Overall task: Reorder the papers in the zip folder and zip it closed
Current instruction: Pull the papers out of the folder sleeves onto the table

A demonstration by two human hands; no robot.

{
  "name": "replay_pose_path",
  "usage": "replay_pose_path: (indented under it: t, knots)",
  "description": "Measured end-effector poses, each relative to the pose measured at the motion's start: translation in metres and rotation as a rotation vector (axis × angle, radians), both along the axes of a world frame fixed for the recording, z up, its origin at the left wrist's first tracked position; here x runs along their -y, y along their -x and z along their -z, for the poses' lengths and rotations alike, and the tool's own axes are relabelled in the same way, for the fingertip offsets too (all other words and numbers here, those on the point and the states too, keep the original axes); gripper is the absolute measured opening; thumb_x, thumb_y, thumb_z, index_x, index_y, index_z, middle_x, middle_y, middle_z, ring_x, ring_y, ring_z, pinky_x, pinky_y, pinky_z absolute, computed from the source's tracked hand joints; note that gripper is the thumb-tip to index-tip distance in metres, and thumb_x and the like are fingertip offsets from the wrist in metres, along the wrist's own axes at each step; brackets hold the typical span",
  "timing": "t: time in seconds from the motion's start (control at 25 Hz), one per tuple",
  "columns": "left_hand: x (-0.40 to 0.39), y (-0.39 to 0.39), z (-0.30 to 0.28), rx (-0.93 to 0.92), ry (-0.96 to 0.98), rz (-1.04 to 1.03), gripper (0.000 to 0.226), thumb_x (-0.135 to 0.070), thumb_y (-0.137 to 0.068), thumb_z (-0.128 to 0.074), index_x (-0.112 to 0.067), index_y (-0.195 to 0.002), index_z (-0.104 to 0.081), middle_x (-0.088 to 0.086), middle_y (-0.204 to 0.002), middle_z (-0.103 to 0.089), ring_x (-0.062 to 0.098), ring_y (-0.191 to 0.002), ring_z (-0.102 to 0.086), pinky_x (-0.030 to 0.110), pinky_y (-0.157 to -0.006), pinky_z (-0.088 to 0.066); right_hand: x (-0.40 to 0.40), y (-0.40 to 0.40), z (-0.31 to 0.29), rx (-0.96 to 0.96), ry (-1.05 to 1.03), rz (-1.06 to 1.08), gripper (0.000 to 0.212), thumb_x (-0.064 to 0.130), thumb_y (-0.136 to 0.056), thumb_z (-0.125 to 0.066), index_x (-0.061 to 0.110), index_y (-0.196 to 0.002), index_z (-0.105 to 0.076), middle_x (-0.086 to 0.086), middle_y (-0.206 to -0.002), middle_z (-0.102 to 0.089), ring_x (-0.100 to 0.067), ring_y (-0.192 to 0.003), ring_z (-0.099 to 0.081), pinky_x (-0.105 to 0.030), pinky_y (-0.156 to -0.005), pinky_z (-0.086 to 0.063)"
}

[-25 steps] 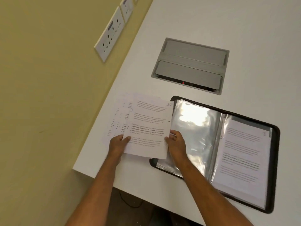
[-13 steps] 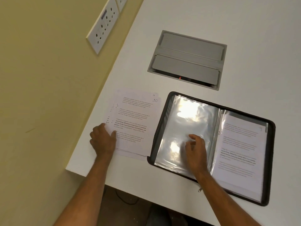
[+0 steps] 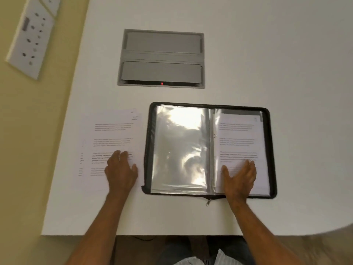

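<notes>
The right hand (image 3: 241, 179) has crossed from the empty clear sleeve (image 3: 181, 148) to the printed page (image 3: 241, 138), resting flat, unclenched, in the open zip folder (image 3: 272, 150). Beside it, left hand (image 3: 120, 170) presses loose papers (image 3: 112, 134) flat, grasping nothing.

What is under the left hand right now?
The left hand lies flat on a stack of loose papers beside the open folder. Only the top printed sheet shows; the sheets beneath are covered.
</notes>
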State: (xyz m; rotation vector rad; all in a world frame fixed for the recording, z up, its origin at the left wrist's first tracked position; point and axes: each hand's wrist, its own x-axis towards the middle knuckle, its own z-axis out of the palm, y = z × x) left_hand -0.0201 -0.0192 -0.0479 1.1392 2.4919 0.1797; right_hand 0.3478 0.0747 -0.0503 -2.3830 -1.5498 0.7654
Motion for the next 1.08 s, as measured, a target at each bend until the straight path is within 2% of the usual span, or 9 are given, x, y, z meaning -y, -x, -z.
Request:
replay_pose_path:
  t: [0.08, 0.2, 0.32, 0.48, 0.64, 0.8, 0.92, 1.0, 1.08]
  knots:
    - [-0.019, -0.025, -0.013, 0.002, -0.080, 0.006, 0.053, -0.020, -0.088, -0.072, -0.006, -0.137, -0.055, 0.019, -0.147, -0.046, 0.041, -0.132, -0.043, 0.059, -0.106, -0.038, 0.001, -0.016, 0.002, 0.011, 0.062, 0.077, 0.109, 0.067, -0.090, -0.062, 0.012, -0.164, -0.003, -0.009, -0.173, -0.001, -0.027, -0.159, 0.000, -0.055, -0.127, -0.014]
    - [-0.058, -0.082, -0.025, -0.056, -0.230, 0.266, 0.034, -0.024, -0.090, -0.066, -0.010, -0.120, -0.062, 0.013, -0.129, -0.057, 0.037, -0.114, -0.056, 0.050, -0.090, -0.049, 0.001, -0.037, 0.004, 0.041, 0.118, 0.201, 0.121, 0.079, -0.086, -0.053, 0.006, -0.163, 0.004, -0.013, -0.172, 0.007, -0.029, -0.159, 0.007, -0.050, -0.129, -0.006]
    - [-0.084, -0.150, -0.020, -0.006, -0.276, 0.596, 0.051, -0.027, -0.090, -0.068, -0.013, -0.137, -0.055, 0.015, -0.147, -0.049, 0.033, -0.126, -0.050, 0.047, -0.098, -0.047, 0.008, -0.046, 0.010, 0.082, 0.162, 0.205, 0.119, 0.084, -0.089, -0.042, 0.003, -0.163, 0.007, -0.016, -0.172, 0.009, -0.030, -0.159, 0.009, -0.049, -0.129, -0.002]
    - [-0.097, -0.203, -0.004, 0.025, -0.173, 0.808, 0.065, -0.028, -0.081, -0.072, -0.016, -0.141, -0.051, 0.010, -0.151, -0.045, 0.031, -0.128, -0.049, 0.045, -0.093, -0.049, 0.012, -0.048, 0.017, 0.155, 0.138, 0.117, 0.107, 0.078, -0.095, -0.034, 0.001, -0.163, -0.001, -0.020, -0.171, 0.003, -0.034, -0.159, 0.005, -0.053, -0.129, -0.005]
    - [-0.096, -0.211, 0.008, -0.013, -0.108, 0.829, 0.067, -0.035, -0.079, -0.075, -0.018, -0.141, -0.053, 0.010, -0.154, -0.044, 0.033, -0.132, -0.046, 0.046, -0.097, -0.045, 0.008, -0.052, 0.016, 0.169, 0.043, -0.035, 0.080, 0.063, -0.101, -0.039, 0.013, -0.163, -0.021, -0.014, -0.172, -0.003, -0.034, -0.159, 0.000, -0.057, -0.127, -0.011]
    - [-0.098, -0.208, 0.007, 0.015, -0.117, 0.829, 0.063, -0.037, -0.085, -0.069, -0.021, -0.143, -0.052, 0.006, -0.156, -0.042, 0.030, -0.136, -0.043, 0.045, -0.102, -0.044, 0.002, -0.046, 0.006, -0.102, -0.174, -0.070, 0.044, 0.031, -0.101, -0.060, 0.024, -0.144, -0.052, -0.003, -0.169, -0.021, -0.028, -0.156, -0.019, -0.063, -0.114, -0.040]
    - [-0.104, -0.199, 0.005, 0.239, -0.202, 0.657, 0.048, -0.042, -0.096, -0.055, -0.022, -0.140, -0.054, 0.002, -0.146, -0.054, 0.025, -0.129, -0.052, 0.044, -0.105, -0.045, 0.000, -0.024, -0.014, -0.381, -0.258, -0.025, 0.040, 0.022, -0.101, -0.064, 0.026, -0.141, -0.060, 0.005, -0.165, -0.030, -0.014, -0.155, -0.026, -0.050, -0.109, -0.050]
    - [-0.107, -0.192, -0.009, 0.569, -0.261, 0.291, 0.045, -0.048, -0.104, -0.047, -0.022, -0.140, -0.056, -0.004, -0.138, -0.060, 0.015, -0.126, -0.056, 0.038, -0.109, -0.045, 0.003, -0.003, -0.028, -0.423, -0.301, -0.091, 0.039, 0.018, -0.100, -0.065, 0.021, -0.139, -0.063, 0.006, -0.163, -0.035, 0.000, -0.153, -0.024, -0.034, -0.115, -0.044]
    - [-0.110, -0.181, -0.034, 0.874, -0.308, -0.131, 0.041, -0.046, -0.107, -0.044, -0.022, -0.136, -0.060, -0.005, -0.132, -0.065, 0.012, -0.119, -0.062, 0.033, -0.106, -0.050, 0.009, 0.022, -0.040, -0.426, -0.337, -0.218, 0.044, 0.016, -0.098, -0.069, 0.017, -0.141, -0.061, 0.003, -0.162, -0.036, 0.011, -0.149, -0.021, -0.012, -0.111, -0.038]
